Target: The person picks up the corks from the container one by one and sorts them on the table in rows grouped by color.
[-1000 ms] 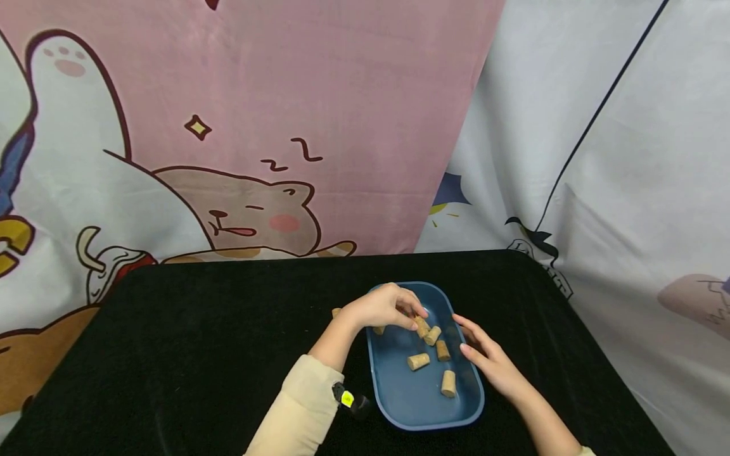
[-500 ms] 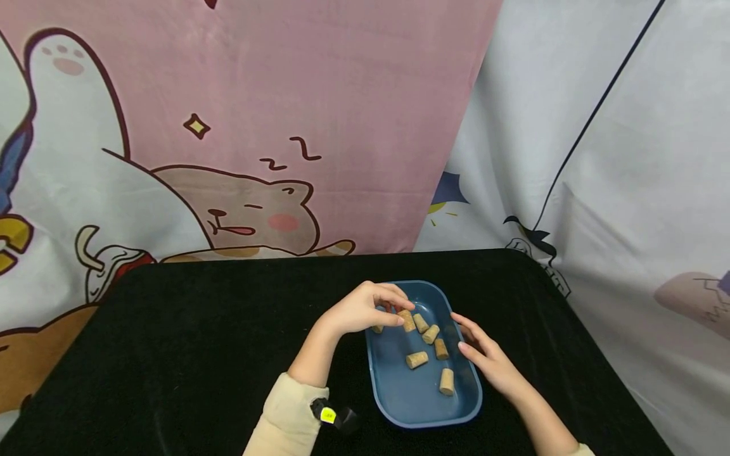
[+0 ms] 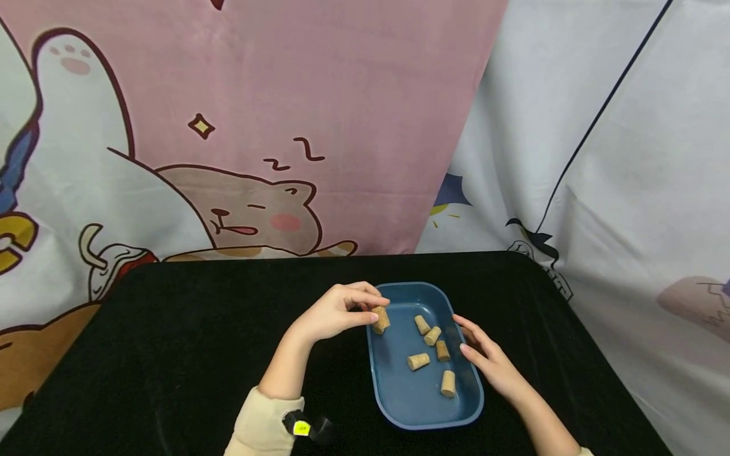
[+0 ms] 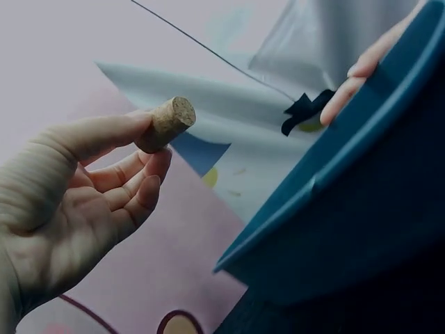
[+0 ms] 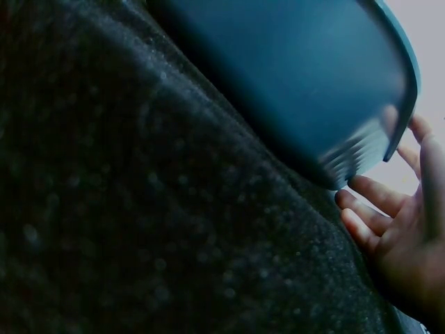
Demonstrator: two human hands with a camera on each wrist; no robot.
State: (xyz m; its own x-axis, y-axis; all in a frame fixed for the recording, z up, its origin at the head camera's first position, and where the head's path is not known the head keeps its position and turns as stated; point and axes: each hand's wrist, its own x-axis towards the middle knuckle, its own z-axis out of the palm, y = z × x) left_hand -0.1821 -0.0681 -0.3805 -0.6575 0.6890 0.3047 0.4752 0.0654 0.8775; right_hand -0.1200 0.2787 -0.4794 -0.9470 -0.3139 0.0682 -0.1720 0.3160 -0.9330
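My left hand (image 3: pixel 345 309) pinches a cork (image 4: pixel 167 125) between thumb and fingers, as the left wrist view shows plainly. In the head view that hand is at the left rim of a blue rectangular tray (image 3: pixel 399 399), and the cork overlaps the rim there. Several more corks lie in the tray, among them a pale upright-looking one (image 3: pixel 448 384) near the front and one on its side (image 3: pixel 418 361). My right hand (image 3: pixel 492 361) rests its extended fingers against the tray's right side; in the right wrist view the fingertips (image 5: pixel 361 184) are at the tray's outer wall.
Black cloth (image 3: pixel 199 354) covers the table under the tray. A printed pink and white curtain (image 3: pixel 365 126) hangs behind the table. A black strapped device (image 3: pixel 302 427) is worn at my left sleeve.
My left hand has moved left from the tray's middle to its left rim, carrying a cork away from the other corks. The right hand has stayed against the tray.
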